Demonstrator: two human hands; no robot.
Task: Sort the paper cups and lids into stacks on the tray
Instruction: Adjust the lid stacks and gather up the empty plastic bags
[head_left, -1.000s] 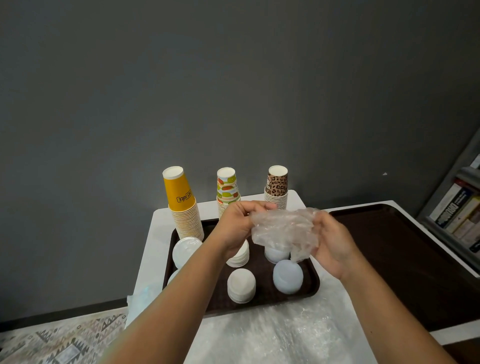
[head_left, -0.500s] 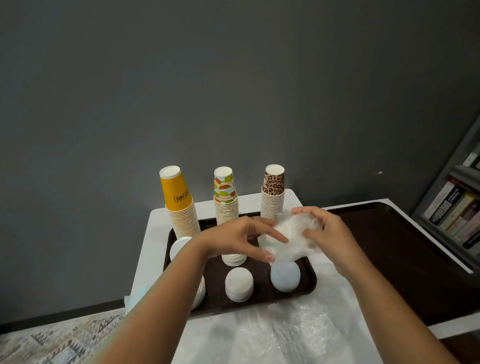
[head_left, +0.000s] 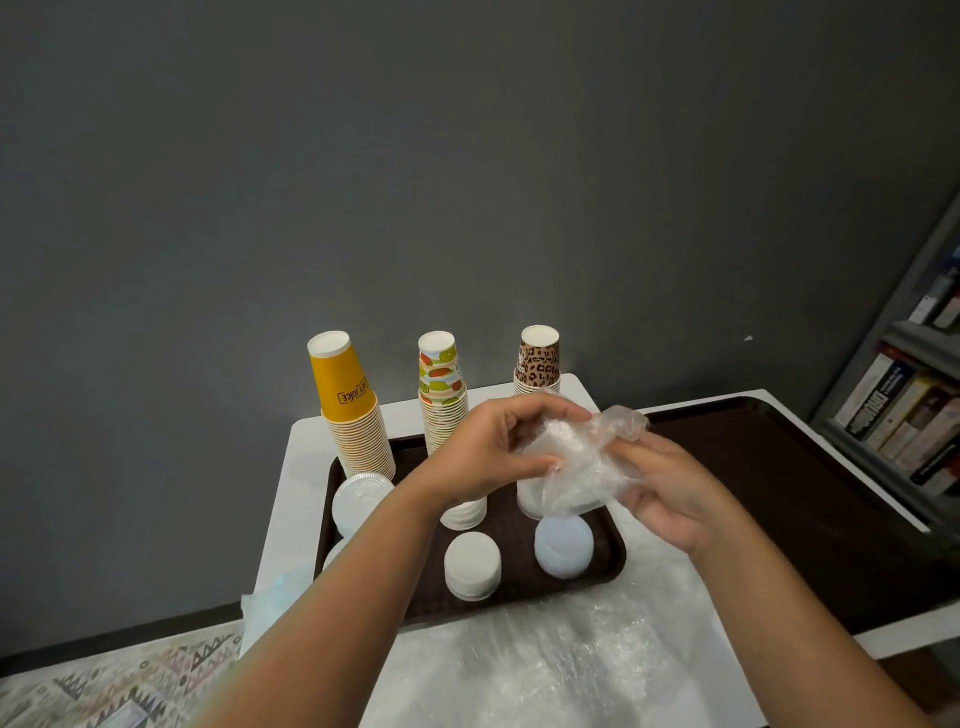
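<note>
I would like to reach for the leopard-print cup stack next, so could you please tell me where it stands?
In the head view, the leopard-print cup stack stands at the tray's far right corner, right of the fruit-print cup stack, just behind the crumpled plastic wrap.

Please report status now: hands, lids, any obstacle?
Both hands, left and right, grip a clear plastic bag above the tray. Lid stacks below. No obstacle.

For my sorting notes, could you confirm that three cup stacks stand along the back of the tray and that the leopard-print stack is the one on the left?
Not quite: the head view shows the leopard-print stack on the right; the yellow stack is on the left. Three stacks do stand along the tray's back.
</note>
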